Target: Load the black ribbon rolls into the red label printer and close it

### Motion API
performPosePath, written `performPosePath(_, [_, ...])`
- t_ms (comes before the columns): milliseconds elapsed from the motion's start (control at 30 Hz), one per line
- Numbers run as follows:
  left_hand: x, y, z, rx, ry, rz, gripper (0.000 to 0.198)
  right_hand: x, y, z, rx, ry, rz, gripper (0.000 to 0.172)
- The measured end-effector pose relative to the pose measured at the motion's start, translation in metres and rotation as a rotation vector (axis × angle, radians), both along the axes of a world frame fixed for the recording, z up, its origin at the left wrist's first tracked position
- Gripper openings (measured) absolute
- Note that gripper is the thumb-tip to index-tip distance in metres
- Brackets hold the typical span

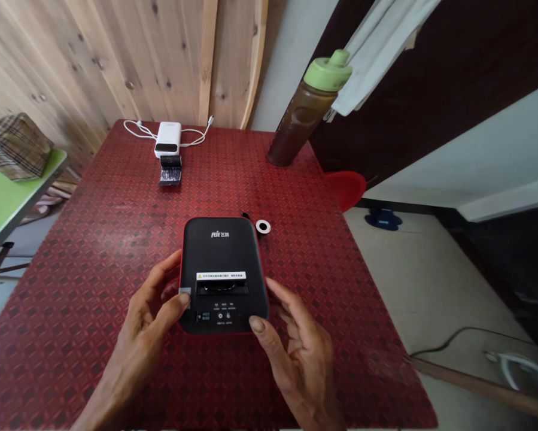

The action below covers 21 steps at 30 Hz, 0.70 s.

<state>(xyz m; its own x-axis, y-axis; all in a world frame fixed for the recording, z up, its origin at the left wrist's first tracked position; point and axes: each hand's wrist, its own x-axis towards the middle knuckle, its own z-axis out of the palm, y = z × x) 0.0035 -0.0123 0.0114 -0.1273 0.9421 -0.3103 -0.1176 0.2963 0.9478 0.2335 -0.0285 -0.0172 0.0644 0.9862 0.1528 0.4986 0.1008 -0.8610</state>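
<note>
**Both hands on printer, left thumb at the side tab**

Printer point(224, 269): black, red-edged, flat on the table point(93, 239), about centre and just in front of me. Lid looks down, no gap visible. Warning label point(221, 276) runs across the top, slot point(221, 288) is right under it, buttons point(224, 314) sit along the near edge.

Left hand point(154, 311): fingers narrow, curled against the printer's left side. Thumb point(175, 304) sits on a small grey tab point(185, 291) at that edge. Reads as a pinch on the body with the thumb on the tab. Can't tell if the tab is pushed in or only touched.

Right hand point(295, 347): fingers loosely spread along the right side, thumb tip point(257, 324) touching the near right corner. Contact only, no clamp.

My read of the step: bracing the unit and working the tab. Probably the lid release, but I can't confirm that from here.

What the next move calls for:
- A firm push on the tab, with my right hand countering from the opposite side so the unit doesn't skate on the table.
- A free near edge if the lid is to lift, so my right thumb comes off that corner.

Around it:
- White ring point(263, 227) lies near the far right corner, not touching the printer.
- Power bank point(168, 139) with a white cable point(136, 127) is well back, and a small black unit point(170, 169) lies against its near end.
- Bottle point(307, 111), green cap, stands upright at the far right edge.
- Red stool point(347, 188) is just past the table.
</note>
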Motion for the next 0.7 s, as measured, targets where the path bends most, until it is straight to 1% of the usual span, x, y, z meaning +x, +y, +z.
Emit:
performPosePath(167, [-0.005,0.0,-0.002,-0.002,0.002,-0.017,0.059,-0.004,0.0,0.002,0.031,-0.025,0.004,0.048])
performPosePath(333, [-0.001,0.001,-0.002,-0.016,-0.054,0.019,0.057,-0.001,0.001,0.002,0.039,-0.019,0.014,0.047])
performPosePath(433, [0.003,0.0,0.0,-0.034,-0.097,0.043,0.059,-0.002,0.0,-0.002,0.043,0.066,0.003,0.046])
performPosePath(600, [0.009,0.002,0.004,-0.041,-0.096,0.076,0.061,-0.01,0.002,-0.007,0.048,0.244,-0.012,0.052])
performPosePath(700, [0.01,0.001,0.002,-0.038,-0.107,0.082,0.063,-0.012,0.003,-0.007,0.048,0.287,0.0,0.054])
